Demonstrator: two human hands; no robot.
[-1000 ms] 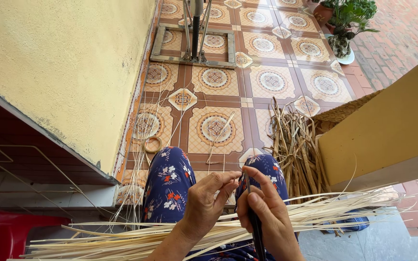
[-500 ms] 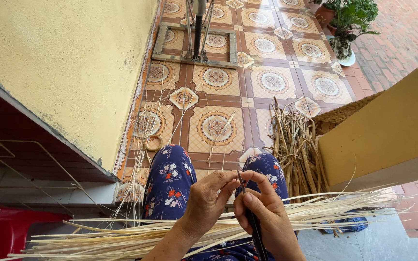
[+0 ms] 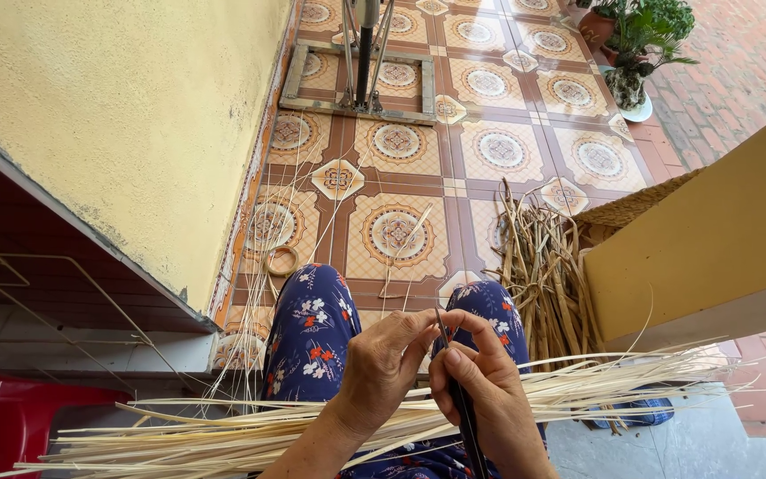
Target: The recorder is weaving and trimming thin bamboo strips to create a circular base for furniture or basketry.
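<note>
A: The bamboo strips (image 3: 383,421) lie across the lap, over the blue floral trousers (image 3: 308,333), spreading left and right. They look light, thin and springy, likely to splinter.

B: And the hands?

A: The left hand (image 3: 383,368) pinches a strip near its middle; the right hand (image 3: 480,390) is closed on a dark blade (image 3: 465,408).

B: The room?

A: Patterned tile floor (image 3: 498,151), yellow wall (image 3: 117,115) left, dry stalks (image 3: 543,266) right, potted plant (image 3: 640,35) far.

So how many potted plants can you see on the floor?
2, both at the top right: a potted plant in a white pot near the brick paving, and a second plant in a brown pot behind it. More may be hidden beyond the frame.
</note>
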